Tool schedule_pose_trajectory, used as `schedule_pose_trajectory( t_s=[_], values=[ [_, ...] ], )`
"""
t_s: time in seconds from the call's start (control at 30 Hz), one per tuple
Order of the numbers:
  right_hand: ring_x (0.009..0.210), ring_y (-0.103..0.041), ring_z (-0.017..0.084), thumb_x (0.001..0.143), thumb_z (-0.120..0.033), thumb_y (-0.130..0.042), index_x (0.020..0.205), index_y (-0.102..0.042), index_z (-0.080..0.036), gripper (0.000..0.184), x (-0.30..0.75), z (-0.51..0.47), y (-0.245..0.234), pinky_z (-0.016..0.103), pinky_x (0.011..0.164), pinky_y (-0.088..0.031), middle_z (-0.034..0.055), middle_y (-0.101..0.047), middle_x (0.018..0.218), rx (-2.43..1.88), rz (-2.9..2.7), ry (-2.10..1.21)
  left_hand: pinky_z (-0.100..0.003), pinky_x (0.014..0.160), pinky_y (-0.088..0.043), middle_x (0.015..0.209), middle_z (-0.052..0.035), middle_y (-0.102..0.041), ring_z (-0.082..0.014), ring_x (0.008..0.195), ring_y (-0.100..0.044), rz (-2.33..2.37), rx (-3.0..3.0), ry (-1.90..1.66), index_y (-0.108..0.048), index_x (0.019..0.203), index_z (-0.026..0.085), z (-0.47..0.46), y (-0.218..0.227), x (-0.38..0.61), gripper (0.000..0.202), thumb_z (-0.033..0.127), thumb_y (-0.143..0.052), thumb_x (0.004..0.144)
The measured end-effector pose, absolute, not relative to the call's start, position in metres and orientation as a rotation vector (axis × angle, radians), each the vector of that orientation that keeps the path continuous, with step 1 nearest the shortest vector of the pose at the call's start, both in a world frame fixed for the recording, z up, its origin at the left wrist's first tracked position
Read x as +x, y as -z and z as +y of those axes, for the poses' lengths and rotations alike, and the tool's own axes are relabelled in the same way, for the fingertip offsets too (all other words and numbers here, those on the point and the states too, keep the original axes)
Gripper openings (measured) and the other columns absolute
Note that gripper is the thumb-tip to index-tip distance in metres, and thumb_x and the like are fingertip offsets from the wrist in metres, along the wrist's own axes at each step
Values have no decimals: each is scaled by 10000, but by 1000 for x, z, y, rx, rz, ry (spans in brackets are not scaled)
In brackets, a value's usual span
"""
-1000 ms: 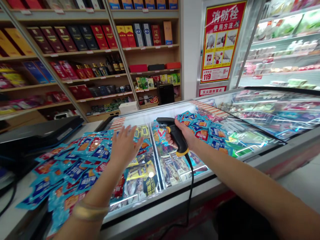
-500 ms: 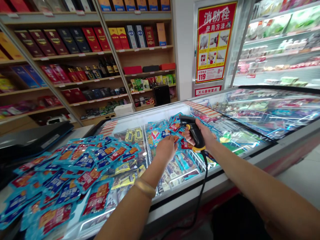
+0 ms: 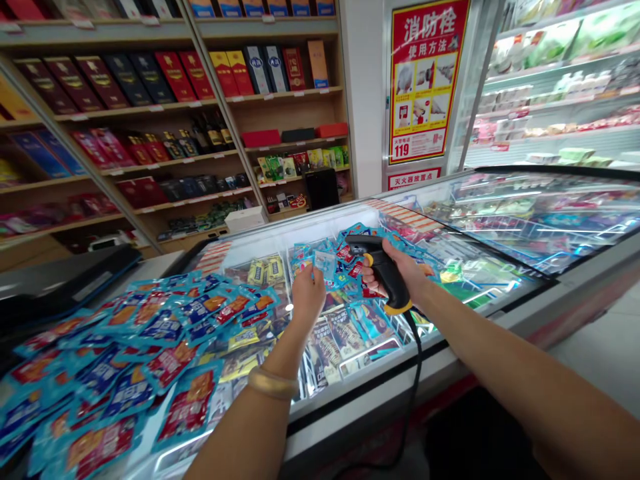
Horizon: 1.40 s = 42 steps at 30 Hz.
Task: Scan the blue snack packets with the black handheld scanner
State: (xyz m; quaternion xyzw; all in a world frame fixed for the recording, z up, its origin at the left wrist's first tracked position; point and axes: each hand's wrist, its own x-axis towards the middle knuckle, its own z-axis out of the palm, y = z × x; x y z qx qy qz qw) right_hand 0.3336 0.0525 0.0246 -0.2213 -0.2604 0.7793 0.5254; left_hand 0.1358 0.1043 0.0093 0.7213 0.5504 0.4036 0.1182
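Note:
My right hand (image 3: 400, 270) grips a black barcode scanner (image 3: 381, 270) with a yellow ring, its cord hanging down over the freezer's front edge. The scanner's head points left at a small blue snack packet (image 3: 325, 263) that my left hand (image 3: 307, 293) pinches and holds up above the glass. A gold bangle sits on my left wrist. Both hands hover over the glass lid of a chest freezer (image 3: 360, 390). A second heap of blue and red packets (image 3: 395, 250) lies on the glass behind the scanner.
A big spread of blue and red snack packets (image 3: 125, 360) covers the counter and glass at the left. A dark device (image 3: 60, 283) sits behind it. Shelves of boxed goods (image 3: 200, 73) fill the back wall. An open chiller (image 3: 560, 87) stands at the right.
My left hand left the big pile at the left, moved right to the heap by the scanner and lifted one packet. The scanner hand shifted slightly right.

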Motion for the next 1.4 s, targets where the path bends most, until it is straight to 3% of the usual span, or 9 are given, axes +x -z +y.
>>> schedule_pose_trajectory(
  t_s=[0.33,0.57,0.73,0.83,0.97,1.03,1.13,1.2,1.4],
  values=[
    [594,-500,133,957,-589,-285,835,-542,-143,529,329,53,-23,221,548,-470,58,-533,662,-559,-656,-1953,-268,541,-214,506,46,-336,-127,494,-366,1594,2075,-1115,-348,575,220,95,-18,140,306,173,-366,877],
    [591,-499,130,941,-608,-326,833,-545,-149,520,330,54,-20,221,536,-467,49,-532,665,-554,-640,-1956,-265,554,-253,510,33,-383,-144,504,-417,1641,2133,-1111,-488,648,202,96,-21,139,285,174,-351,896],
    [590,-510,134,950,-590,-320,830,-552,-142,518,309,58,-39,226,531,-477,53,-537,653,-570,-614,-1969,-264,583,-323,610,-25,-549,-178,579,-528,1724,2311,-1222,-621,884,173,98,-52,101,315,230,-315,928],
    [582,-512,132,953,-597,-291,831,-551,-137,542,276,63,-54,220,520,-476,56,-542,646,-513,-627,-2029,-277,636,-386,731,-70,-641,-211,674,-604,1900,2416,-1243,-624,1083,159,96,-79,54,376,264,-294,939],
    [573,-527,126,942,-618,-300,824,-547,-125,564,218,73,-61,218,512,-485,60,-553,651,-418,-617,-2174,-323,811,-452,1090,-142,-672,-248,941,-648,2162,2527,-1145,-507,1317,141,90,-98,-17,463,252,-274,933],
    [560,-532,123,941,-606,-331,831,-547,-125,539,193,77,-55,216,507,-485,52,-551,640,-411,-603,-2243,-370,905,-448,1228,-158,-624,-274,1081,-610,2264,2604,-921,-496,1335,131,88,-92,-46,483,260,-266,930],
    [532,-527,117,939,-602,-347,832,-546,-127,526,168,79,-43,215,491,-482,41,-545,624,-414,-560,-2317,-460,996,-412,1282,-163,-601,-318,1183,-555,2260,2690,-411,-575,1250,121,89,-69,-79,469,317,-307,918],
    [530,-528,118,940,-603,-343,835,-546,-129,526,161,79,-35,218,496,-488,41,-547,624,-418,-547,-2344,-488,1039,-380,1319,-155,-582,-323,1235,-518,2209,2710,-259,-590,1234,127,91,-54,-91,467,335,-321,914],
    [557,-535,125,938,-608,-335,841,-540,-135,524,179,81,-37,216,514,-494,50,-547,638,-403,-545,-2323,-567,1131,-218,1428,-152,-477,-336,1389,-325,2207,2727,-637,-507,1338,122,93,-53,-75,515,356,-311,922]
  ],
)
